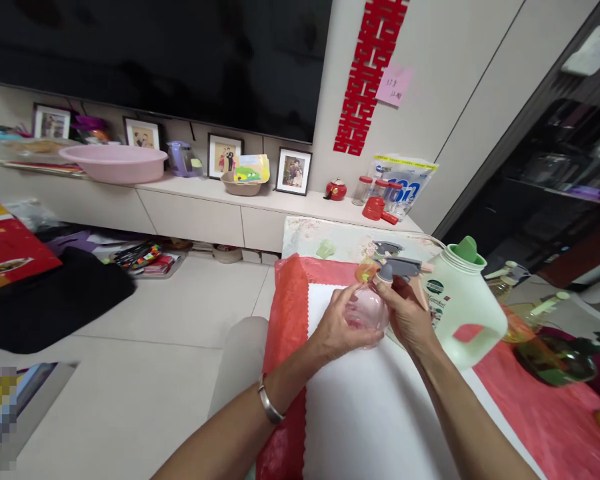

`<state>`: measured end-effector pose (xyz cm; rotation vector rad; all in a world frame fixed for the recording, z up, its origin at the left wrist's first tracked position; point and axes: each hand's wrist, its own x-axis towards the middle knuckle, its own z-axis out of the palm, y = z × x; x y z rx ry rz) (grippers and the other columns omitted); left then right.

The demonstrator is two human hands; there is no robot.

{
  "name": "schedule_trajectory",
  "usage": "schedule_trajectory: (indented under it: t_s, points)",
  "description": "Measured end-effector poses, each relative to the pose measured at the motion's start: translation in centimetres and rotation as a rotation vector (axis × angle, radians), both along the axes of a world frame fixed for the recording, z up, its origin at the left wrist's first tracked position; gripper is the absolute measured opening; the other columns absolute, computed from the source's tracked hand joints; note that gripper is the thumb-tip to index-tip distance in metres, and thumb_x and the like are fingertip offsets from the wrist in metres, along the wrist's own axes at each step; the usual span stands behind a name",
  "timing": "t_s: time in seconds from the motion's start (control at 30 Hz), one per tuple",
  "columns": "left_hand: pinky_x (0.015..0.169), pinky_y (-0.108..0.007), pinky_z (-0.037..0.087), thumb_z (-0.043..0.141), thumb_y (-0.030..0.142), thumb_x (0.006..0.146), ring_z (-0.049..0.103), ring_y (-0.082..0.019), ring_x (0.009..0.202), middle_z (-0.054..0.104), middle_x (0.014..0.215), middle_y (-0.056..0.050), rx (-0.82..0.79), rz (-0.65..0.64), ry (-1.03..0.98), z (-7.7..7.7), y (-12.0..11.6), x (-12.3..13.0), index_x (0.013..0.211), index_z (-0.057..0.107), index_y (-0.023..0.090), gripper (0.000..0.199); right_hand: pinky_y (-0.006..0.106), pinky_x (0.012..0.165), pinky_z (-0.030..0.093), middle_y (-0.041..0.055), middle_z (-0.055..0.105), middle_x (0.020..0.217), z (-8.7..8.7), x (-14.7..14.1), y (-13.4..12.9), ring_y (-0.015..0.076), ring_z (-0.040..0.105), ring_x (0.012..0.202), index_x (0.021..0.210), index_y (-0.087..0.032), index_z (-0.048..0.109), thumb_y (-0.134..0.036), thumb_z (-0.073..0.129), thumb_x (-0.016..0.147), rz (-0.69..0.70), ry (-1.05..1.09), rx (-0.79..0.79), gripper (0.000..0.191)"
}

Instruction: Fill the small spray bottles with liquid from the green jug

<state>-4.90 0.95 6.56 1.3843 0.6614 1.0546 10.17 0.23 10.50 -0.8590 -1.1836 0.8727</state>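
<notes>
My left hand [337,323] is closed around the round, clear pink body of a spray bottle [365,308], above the white mat. At the bottle's neck my right hand [407,310] is closed on its grey and peach spray head [405,267], thumb near the grey nozzle. My fingers hide part of the neck, so I cannot tell whether the head is fastened. Just behind stands an orange bottle [366,271], near another grey spray head [387,248]. Right of my right hand is a large pale green jug [473,320] with a green piece in its mouth.
A white mat [360,413] lies over a red plastic table cover [285,373]. Pump bottles [523,320] and a dark green glass container [555,360] stand at the right. Beyond, a low cabinet [190,217] holds a pink basin [117,163], framed photos and red-lidded jars [363,190].
</notes>
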Motion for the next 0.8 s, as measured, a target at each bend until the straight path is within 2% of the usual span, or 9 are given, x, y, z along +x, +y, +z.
schedule_trajectory:
  t_s: [0.07,0.17,0.27,0.37,0.57,0.7,0.8]
  points:
    - [0.098,-0.043,0.048,0.089,0.033,0.057,0.048,-0.033,0.126,0.048,0.133,-0.012,-0.070,-0.035,-0.027,1.3,-0.1,-0.5,0.140,0.049,0.026,0.092,0.037,0.095,0.051,0.0084,0.061,0.113,1.5,-0.1,-0.1,0.0225,0.059,0.104,0.105,-0.018,0.064,-0.040,0.082,0.078,0.055,-0.006,-0.004,0.039]
    - [0.099,-0.044,0.047,0.091,0.036,0.058,0.052,-0.034,0.125,0.055,0.132,-0.012,-0.124,-0.165,-0.083,2.7,-0.1,-1.4,0.140,0.049,0.025,0.093,0.039,0.095,0.052,0.0087,0.059,0.119,3.4,0.0,-0.4,0.0226,0.059,0.105,0.112,-0.020,0.063,-0.046,0.078,0.082,0.164,0.007,-0.030,0.042]
    - [0.103,-0.046,0.046,0.092,0.037,0.060,0.056,-0.034,0.124,0.060,0.133,-0.012,-0.123,-0.288,-0.159,3.8,-0.1,-1.9,0.142,0.047,0.023,0.094,0.038,0.096,0.052,0.0078,0.057,0.120,4.7,0.4,-0.5,0.0204,0.060,0.103,0.115,-0.021,0.062,-0.044,0.077,0.084,0.245,0.020,-0.048,0.041]
    - [0.106,-0.047,0.044,0.090,0.038,0.065,0.056,-0.034,0.127,0.059,0.138,-0.013,-0.136,-0.337,-0.205,4.7,-0.4,-1.9,0.144,0.046,0.025,0.092,0.036,0.095,0.053,0.0072,0.057,0.118,5.7,0.5,-0.6,0.0190,0.060,0.102,0.108,-0.020,0.064,-0.042,0.078,0.084,0.274,0.020,-0.042,0.035]
    - [0.107,-0.046,0.045,0.090,0.042,0.064,0.049,-0.034,0.134,0.054,0.145,-0.011,-0.089,-0.192,-0.096,6.1,-1.5,-1.6,0.145,0.044,0.028,0.095,0.028,0.091,0.053,0.0047,0.059,0.105,6.9,0.2,-1.0,0.0148,0.059,0.097,0.101,-0.017,0.064,-0.034,0.082,0.081,0.214,0.016,-0.017,0.032]
    - [0.107,-0.050,0.045,0.089,0.042,0.064,0.049,-0.036,0.135,0.051,0.148,-0.010,-0.066,-0.098,-0.038,6.7,-2.3,-1.2,0.147,0.041,0.032,0.096,0.029,0.095,0.052,0.0046,0.058,0.110,7.4,0.3,-2.1,0.0146,0.059,0.101,0.108,-0.018,0.061,-0.029,0.078,0.085,0.164,0.022,-0.009,0.030]
    - [0.105,-0.050,0.047,0.090,0.037,0.064,0.048,-0.038,0.135,0.042,0.155,-0.011,-0.106,-0.143,-0.059,7.3,-3.3,-1.2,0.151,0.034,0.033,0.103,0.030,0.093,0.053,0.0045,0.058,0.111,8.2,0.7,-3.4,0.0155,0.059,0.103,0.109,-0.020,0.060,-0.026,0.076,0.087,0.145,0.023,0.036,0.028]
